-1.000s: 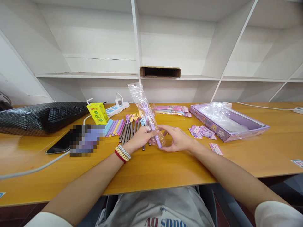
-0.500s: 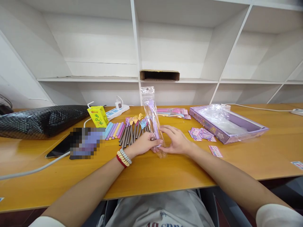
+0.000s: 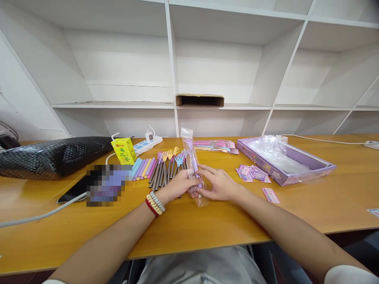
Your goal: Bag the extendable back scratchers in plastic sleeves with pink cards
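A clear plastic bag with a purple hand-shaped scratcher inside stands tilted between my hands. My left hand is closed on its lower part, thumb across the front. From the other side, my right hand holds the same bag between thumb and fingers. Just left of it lie several metal rods with hand-shaped heads in yellow, blue and purple. Beside those is a row of pastel handles. Small printed cards lie to the right of my right hand, and a single card is nearer the front.
Packed scratchers lie at the back. A purple box with clear wrap stands right. At the left are a yellow drink carton, a power strip, a black wrapped parcel and a phone. White shelves rise behind.
The view has tilted up slightly, so the table sits lower in the picture. The bag's top has tipped down a little, and both hands still hold it.
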Available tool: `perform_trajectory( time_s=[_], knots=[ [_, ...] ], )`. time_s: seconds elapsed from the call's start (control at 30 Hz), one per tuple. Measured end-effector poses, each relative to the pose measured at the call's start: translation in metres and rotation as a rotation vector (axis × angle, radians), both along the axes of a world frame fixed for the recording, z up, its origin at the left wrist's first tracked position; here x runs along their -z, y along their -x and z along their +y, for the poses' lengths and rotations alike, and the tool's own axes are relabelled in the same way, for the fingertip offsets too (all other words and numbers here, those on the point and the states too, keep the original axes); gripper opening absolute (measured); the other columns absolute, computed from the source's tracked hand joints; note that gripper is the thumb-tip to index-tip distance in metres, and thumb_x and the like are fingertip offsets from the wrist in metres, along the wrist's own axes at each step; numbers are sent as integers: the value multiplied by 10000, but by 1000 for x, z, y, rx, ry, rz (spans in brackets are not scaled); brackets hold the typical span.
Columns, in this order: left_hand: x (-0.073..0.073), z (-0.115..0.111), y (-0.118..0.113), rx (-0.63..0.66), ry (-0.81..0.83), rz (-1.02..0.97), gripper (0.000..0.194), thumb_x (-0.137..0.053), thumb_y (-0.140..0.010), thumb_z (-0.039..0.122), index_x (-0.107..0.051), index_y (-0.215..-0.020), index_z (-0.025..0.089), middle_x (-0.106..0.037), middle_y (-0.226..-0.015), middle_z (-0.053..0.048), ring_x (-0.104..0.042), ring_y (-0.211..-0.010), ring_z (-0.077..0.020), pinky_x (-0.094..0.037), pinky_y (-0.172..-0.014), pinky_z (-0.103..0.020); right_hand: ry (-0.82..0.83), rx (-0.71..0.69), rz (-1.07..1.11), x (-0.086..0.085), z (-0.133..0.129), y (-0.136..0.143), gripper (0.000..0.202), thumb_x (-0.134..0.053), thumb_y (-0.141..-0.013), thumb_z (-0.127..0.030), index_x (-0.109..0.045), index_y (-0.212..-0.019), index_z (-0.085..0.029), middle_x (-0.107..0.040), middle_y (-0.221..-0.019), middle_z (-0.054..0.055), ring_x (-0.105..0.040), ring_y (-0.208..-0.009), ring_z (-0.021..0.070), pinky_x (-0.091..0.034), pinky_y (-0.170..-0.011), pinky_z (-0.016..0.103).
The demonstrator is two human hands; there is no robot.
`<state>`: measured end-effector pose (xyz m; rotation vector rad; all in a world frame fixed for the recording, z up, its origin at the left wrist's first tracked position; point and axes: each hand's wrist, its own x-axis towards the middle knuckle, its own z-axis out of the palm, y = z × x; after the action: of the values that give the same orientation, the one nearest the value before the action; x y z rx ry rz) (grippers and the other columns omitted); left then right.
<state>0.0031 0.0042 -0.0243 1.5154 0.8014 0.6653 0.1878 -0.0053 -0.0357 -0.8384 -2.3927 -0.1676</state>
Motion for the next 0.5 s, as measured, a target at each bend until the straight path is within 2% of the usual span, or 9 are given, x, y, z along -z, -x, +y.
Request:
perform_trajectory(
  time_s=[0.1, 0.23, 0.33, 0.5],
  knots=[
    [1, 0, 0, -11, 31, -25, 262, -655, -725, 331, -590, -833, 101, -586, -600, -26, -581, -516, -132, -499, -508, -257, -54, 16, -2, 2, 0, 0, 488, -519, -816, -471, -494, -1201, -172, -528, -1275, 155, -552, -1119, 260, -484, -877, 405],
    [2, 0, -2, -41, 119, -185, 243, -716, -665, 249, -607, -809, 88, -594, -677, -23, -573, -593, -99, -492, -600, -234, -140, 11, 25, 5, 1, 2, 404, -502, -842, -436, -548, -1125, -152, -593, -1196, 145, -592, -1062, 245, -492, -876, 378],
    [2, 0, -3, -69, 169, -233, 291, -753, -622, 216, -587, -824, 90, -597, -706, -24, -583, -618, -99, -493, -621, -229, -155, -22, 44, 7, 1, 3, 350, -499, -856, -391, -554, -1105, -152, -640, -1115, 136, -611, -1031, 230, -500, -860, 355],
    [-3, -3, -1, -130, 176, -225, 423, -774, -601, 195, -498, -920, 158, -595, -733, 0, -610, -599, -125, -528, -599, -288, -116, -31, 76, 7, 0, 5, 307, -499, -859, -379, -547, -1083, -173, -679, -1015, 107, -649, -918, 217, -517, -767, 339]
  ],
)
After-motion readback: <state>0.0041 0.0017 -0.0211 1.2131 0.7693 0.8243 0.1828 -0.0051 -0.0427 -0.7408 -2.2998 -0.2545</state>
